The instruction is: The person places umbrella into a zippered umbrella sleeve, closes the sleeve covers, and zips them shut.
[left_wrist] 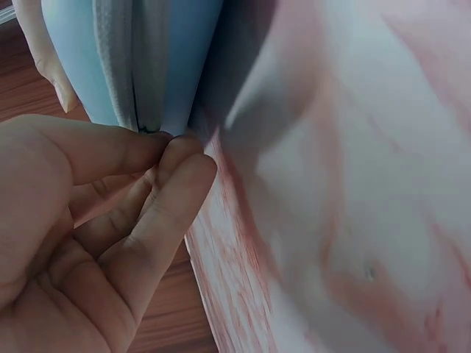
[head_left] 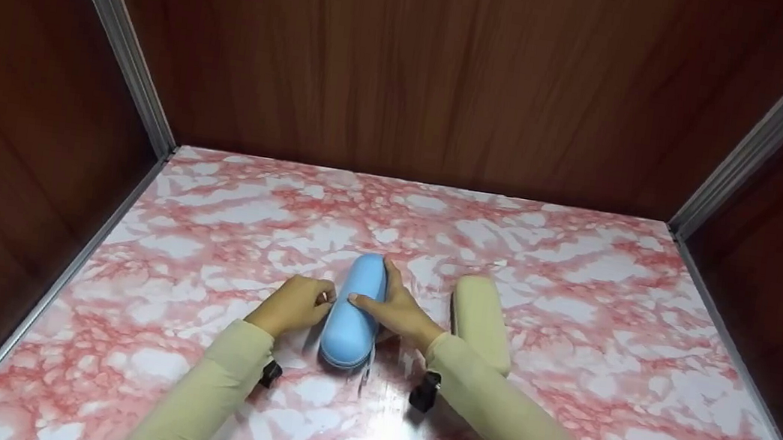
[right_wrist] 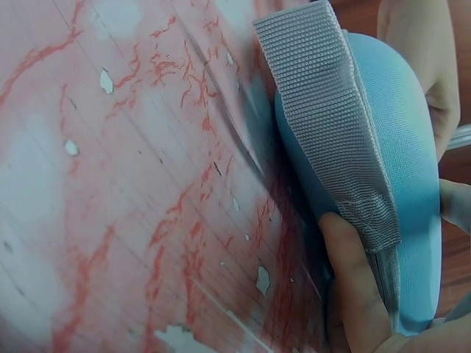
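Note:
A light blue zippered hard case (head_left: 351, 330) lies lengthwise on the table, a little tilted. My right hand (head_left: 403, 314) grips it from the right, thumb over the top and fingers along the far side. In the right wrist view a grey woven strap (right_wrist: 316, 95) runs along that side. At its left side, my left hand (head_left: 297, 304) pinches at the grey zipper (left_wrist: 147, 81) with thumb and fingertips. The zipper pull is mostly hidden between those fingertips. To the right of my right hand lies a beige case (head_left: 482, 323).
The table (head_left: 578, 298) has a red and white marbled top. Dark wood panels (head_left: 419, 65) with grey metal corner strips (head_left: 125, 33) enclose its back and both sides. A bright glare shows on the near part of the tabletop.

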Demonstrator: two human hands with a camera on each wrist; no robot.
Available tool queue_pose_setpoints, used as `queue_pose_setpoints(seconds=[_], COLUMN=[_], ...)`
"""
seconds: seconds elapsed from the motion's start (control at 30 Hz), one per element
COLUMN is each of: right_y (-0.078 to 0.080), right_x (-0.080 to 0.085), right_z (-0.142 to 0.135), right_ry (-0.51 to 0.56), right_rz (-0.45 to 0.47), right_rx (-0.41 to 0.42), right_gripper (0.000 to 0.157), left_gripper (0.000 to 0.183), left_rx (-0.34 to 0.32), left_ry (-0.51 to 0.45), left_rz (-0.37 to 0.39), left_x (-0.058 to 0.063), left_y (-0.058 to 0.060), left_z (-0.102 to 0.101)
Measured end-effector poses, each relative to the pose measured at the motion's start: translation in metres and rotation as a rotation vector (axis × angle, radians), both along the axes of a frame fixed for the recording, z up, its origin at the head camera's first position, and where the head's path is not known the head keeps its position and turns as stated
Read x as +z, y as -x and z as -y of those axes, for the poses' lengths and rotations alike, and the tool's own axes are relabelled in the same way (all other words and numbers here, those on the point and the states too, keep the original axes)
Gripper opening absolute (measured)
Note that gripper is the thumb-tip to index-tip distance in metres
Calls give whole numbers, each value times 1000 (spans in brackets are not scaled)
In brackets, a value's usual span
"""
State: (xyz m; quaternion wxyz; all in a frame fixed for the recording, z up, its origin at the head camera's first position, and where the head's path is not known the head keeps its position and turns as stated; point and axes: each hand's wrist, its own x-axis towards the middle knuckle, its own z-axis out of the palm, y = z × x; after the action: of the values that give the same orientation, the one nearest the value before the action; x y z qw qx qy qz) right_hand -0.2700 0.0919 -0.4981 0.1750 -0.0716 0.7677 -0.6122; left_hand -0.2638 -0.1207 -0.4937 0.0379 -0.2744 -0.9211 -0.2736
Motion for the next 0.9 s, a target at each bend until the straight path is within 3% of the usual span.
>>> queue_pose_setpoints(seconds=[0.53, 0.9], right_y=[-1, -1], right_x=[-1, -2], right_z=[-1, 1], right_ry=[7, 33], right_rz=[20, 47], right_rx=[-4, -8], right_gripper=[105, 105], left_gripper=[8, 12], left_rx=[-13, -13], left_ry=[-24, -11], left_rz=[50, 25], left_x=[2, 1], left_y=[-10, -17], left_z=[4, 5])
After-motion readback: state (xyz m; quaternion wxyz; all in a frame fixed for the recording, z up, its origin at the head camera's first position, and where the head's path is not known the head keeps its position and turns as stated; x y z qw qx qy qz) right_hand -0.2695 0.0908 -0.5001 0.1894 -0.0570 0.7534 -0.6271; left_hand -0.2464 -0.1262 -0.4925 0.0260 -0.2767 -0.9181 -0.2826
